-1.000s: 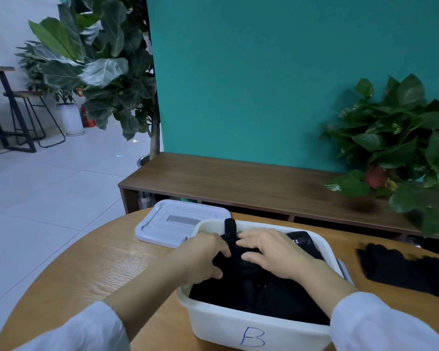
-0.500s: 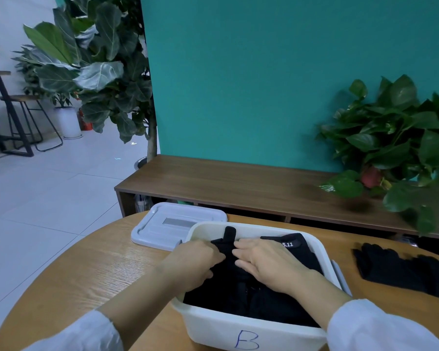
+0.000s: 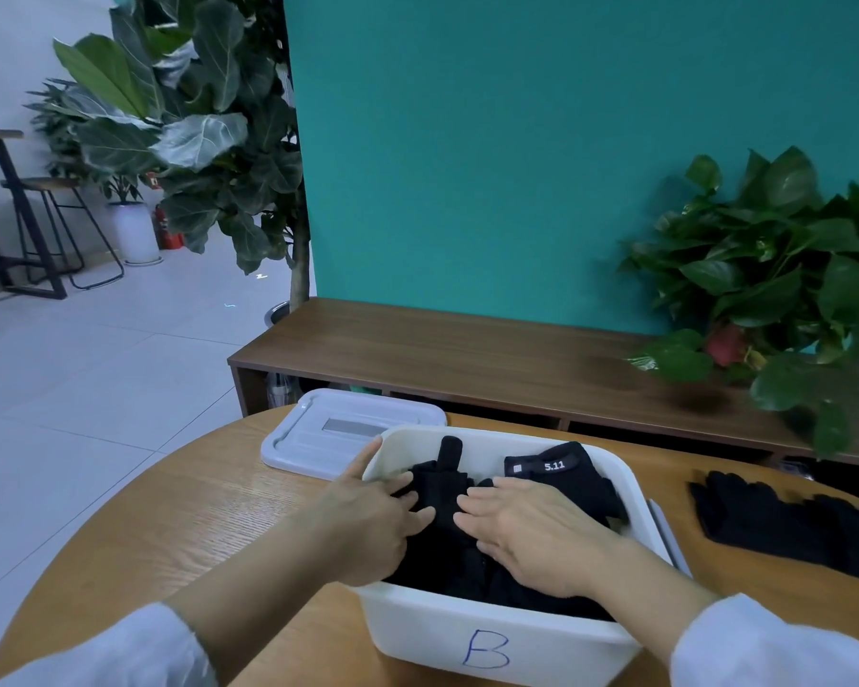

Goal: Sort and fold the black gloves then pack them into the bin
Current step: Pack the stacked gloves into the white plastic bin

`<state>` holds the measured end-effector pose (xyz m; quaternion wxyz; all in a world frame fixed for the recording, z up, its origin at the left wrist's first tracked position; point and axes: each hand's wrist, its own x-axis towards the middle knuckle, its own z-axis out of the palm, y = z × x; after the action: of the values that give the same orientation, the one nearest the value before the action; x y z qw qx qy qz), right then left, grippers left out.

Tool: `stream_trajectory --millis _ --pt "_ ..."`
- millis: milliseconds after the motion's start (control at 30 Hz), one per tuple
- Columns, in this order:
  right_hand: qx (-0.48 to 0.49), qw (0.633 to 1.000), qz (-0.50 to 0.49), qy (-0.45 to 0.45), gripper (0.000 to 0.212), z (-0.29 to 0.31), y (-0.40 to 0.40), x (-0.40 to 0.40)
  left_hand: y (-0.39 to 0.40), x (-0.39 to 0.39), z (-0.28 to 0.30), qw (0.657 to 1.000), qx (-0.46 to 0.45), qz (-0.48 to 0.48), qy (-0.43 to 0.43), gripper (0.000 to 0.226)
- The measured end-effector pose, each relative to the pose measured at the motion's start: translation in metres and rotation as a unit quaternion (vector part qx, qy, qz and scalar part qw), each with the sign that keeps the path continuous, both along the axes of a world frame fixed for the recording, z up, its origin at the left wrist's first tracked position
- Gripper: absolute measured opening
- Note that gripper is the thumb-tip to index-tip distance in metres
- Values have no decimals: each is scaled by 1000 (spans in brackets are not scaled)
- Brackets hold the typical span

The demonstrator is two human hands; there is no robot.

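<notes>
Both hands press flat into a white bin [image 3: 497, 652] marked "B" at lower centre. The left hand [image 3: 373, 523], thumb outside the rim, and the right hand [image 3: 531, 533] rest with straight, relaxed fingers on the black gloves [image 3: 442, 493] packed inside. One glove finger sticks up toward the top of the frame. More loose gloves [image 3: 784, 523] lie at right on the round table [image 3: 179, 528].

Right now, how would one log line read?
stage: packing | left hand: pressing gloves | right hand: pressing gloves | bin: lid off
</notes>
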<state>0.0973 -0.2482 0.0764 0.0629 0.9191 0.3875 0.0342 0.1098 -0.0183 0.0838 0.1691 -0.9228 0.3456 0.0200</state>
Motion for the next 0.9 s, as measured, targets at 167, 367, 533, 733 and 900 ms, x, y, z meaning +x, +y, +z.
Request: stream_trajectory --millis 167,367,533,733,900 --pt "-17 999 26 -14 39 -12 -3 4 -7 -3 4 998 50 32 24 52" --pt "-54 998 16 -21 42 -12 1 4 -10 -1 4 996 75 33 23 52" --pt "14 999 -14 -31 48 -5 -3 1 -8 -4 8 998 -43 43 32 51" --pt "77 993 -86 -24 27 21 -15 -24 -11 -11 16 981 -162 79 71 54" --pt "90 976 -197 -37 40 45 -44 -59 -39 -27 30 967 -226 94 72 58"
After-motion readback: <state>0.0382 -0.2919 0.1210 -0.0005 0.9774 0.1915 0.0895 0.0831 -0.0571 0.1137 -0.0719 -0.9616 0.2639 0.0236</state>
